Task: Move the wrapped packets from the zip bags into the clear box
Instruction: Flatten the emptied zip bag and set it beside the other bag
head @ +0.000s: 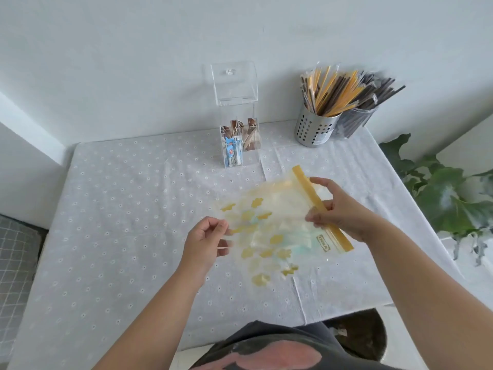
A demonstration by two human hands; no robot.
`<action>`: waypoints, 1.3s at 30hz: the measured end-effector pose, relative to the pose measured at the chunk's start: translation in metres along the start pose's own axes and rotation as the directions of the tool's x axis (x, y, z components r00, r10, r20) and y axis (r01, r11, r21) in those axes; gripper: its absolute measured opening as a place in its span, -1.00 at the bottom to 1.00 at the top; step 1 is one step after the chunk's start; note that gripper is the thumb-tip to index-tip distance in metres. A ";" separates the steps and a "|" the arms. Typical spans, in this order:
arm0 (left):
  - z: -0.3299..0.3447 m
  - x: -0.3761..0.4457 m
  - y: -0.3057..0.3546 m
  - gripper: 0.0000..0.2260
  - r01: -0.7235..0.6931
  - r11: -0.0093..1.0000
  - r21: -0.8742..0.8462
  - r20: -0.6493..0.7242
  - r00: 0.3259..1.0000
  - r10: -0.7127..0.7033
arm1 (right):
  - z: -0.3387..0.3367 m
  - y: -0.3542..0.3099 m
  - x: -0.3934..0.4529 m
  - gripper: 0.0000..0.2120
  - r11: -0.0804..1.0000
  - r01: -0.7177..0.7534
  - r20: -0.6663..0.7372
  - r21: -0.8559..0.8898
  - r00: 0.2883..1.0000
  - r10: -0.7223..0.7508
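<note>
Both hands hold 1 zip bag (yellow-patterned) above the table: left hand pinches its bottom edge, right hand grips the zipper strip. Packets stand in the clear box behind.

Both hands raised, left hand pinching, right hand gripping

The zip bag I hold is clear with yellow flower prints and a yellow seal strip. My clear box shows blue-white and brown packets. The tabletop wears white cloth dotted with small eyelet flowers. Plant leaves are green.
</note>
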State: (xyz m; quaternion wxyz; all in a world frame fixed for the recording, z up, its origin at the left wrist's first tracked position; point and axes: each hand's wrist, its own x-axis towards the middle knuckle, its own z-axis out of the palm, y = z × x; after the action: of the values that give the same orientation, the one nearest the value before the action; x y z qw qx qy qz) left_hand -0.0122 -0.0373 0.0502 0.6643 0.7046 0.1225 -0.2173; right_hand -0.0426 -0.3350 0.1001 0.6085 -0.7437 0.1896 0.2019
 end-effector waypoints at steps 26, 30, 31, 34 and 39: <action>0.051 0.041 -0.002 -0.91 -0.074 0.786 0.614 0.287 0.948 -0.136 | -0.094 0.089 0.110 -0.48 0.609 -0.544 -0.582 -0.578 0.797 0.160; 0.067 0.057 -0.003 -0.90 -0.097 0.745 0.659 0.282 0.951 -0.125 | -0.079 0.114 0.103 -0.49 0.657 -0.508 -0.544 -0.557 0.821 0.174; 0.071 0.063 -0.003 -0.86 -0.114 0.725 0.679 0.272 0.956 -0.105 | -0.078 0.118 0.102 -0.50 0.665 -0.496 -0.543 -0.559 0.825 0.158; 0.081 0.083 0.000 -0.70 -0.132 0.647 0.751 0.222 0.973 -0.059 | -0.083 0.128 0.101 -0.50 0.660 -0.457 -0.539 -0.596 0.837 0.093; 0.097 0.108 0.006 -0.61 -0.191 0.425 0.885 0.266 0.956 -0.124 | -0.099 0.137 0.104 -0.51 0.639 -0.430 -0.525 -0.638 0.850 0.046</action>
State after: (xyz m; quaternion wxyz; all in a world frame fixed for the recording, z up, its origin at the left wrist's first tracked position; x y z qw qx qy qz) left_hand 0.0717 -0.1465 0.0028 0.1969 0.9121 -0.1265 -0.3366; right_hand -0.0203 -0.4616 -0.0509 0.1594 -0.9167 0.3304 0.1586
